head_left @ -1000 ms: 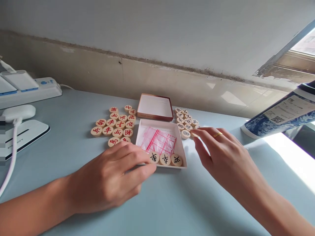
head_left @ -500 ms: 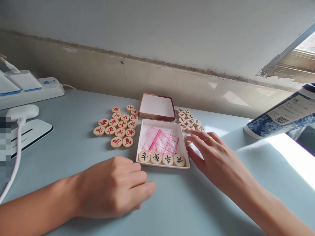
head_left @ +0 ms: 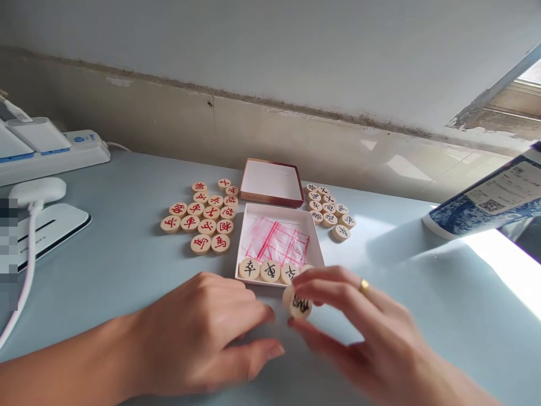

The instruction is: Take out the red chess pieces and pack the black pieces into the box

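A round wooden piece with a black character (head_left: 299, 303) is pinched between the thumb and fingers of my right hand (head_left: 359, 327), just in front of the white box (head_left: 279, 213). Inside that box lie a folded plastic sheet with red lines (head_left: 274, 239) and a front row of black-marked pieces (head_left: 269, 271), its right end partly covered by my right fingers. My left hand (head_left: 203, 332) hovers low at the box's front left, thumb and index finger apart, nothing seen between them. Red-marked pieces (head_left: 211, 212) lie left of the box, black-marked ones (head_left: 328, 208) right of it.
Behind the white box lies a brown-edged lid (head_left: 273, 180), against the wall side. A power strip (head_left: 87, 149), a white pad (head_left: 59, 225) and a cable (head_left: 30, 270) are at the left. A blue patterned cylinder (head_left: 486, 194) leans at the right.
My right hand has come from the right-hand pieces toward the box's front, now with a piece in its fingers. My left hand has shifted slightly right, its thumb and index finger parting.
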A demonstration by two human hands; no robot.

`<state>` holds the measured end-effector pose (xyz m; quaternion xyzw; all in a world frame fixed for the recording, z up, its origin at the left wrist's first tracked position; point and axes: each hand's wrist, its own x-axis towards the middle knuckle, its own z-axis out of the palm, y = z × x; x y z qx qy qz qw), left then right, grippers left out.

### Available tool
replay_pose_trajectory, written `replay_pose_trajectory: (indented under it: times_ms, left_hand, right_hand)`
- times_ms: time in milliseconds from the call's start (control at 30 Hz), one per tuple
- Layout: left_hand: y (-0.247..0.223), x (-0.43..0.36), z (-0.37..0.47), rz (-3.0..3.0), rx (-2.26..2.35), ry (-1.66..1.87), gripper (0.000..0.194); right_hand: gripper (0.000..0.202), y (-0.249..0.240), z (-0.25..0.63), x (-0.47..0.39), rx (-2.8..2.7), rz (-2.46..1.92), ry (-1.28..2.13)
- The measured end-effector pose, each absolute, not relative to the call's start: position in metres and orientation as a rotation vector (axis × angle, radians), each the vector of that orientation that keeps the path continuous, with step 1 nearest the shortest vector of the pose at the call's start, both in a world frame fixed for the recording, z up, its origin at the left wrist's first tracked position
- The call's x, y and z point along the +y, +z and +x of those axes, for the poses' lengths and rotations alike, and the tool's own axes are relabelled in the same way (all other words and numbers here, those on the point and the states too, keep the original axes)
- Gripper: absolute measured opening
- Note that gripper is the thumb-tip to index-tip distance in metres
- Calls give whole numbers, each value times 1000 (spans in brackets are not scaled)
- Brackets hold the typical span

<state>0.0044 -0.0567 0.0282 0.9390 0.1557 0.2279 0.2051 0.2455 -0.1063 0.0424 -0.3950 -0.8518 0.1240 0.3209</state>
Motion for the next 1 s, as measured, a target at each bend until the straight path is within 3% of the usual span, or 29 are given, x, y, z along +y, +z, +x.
replay_pose_trajectory:
  times_ms: [100, 300, 467, 667, 833, 1000]
  left_hand:
    - [28, -60, 9, 2471, 533, 625, 40]
    - [24, -62, 10, 2482, 565, 691, 33]
    - [24, -57, 4, 2691, 451, 768, 23]
    - [26, -53, 2, 2773, 403, 710, 25]
    - [28, -53, 1, 2742, 378, 670, 37]
    - [28, -53, 2, 2712, 400, 678, 28]
  right_hand:
    - [23, 34, 236, -115, -2230, -991, 629]
    - [25, 34, 234, -114, -2143, -1004, 740]
    - [19, 28, 239, -113, -2174, -1054, 683]
    - [8, 29, 240, -116, -2239, -1032, 598]
    - [13, 36, 236, -121, -2274, -1118, 492]
    - [14, 36, 238, -120, -2309, -1067, 557]
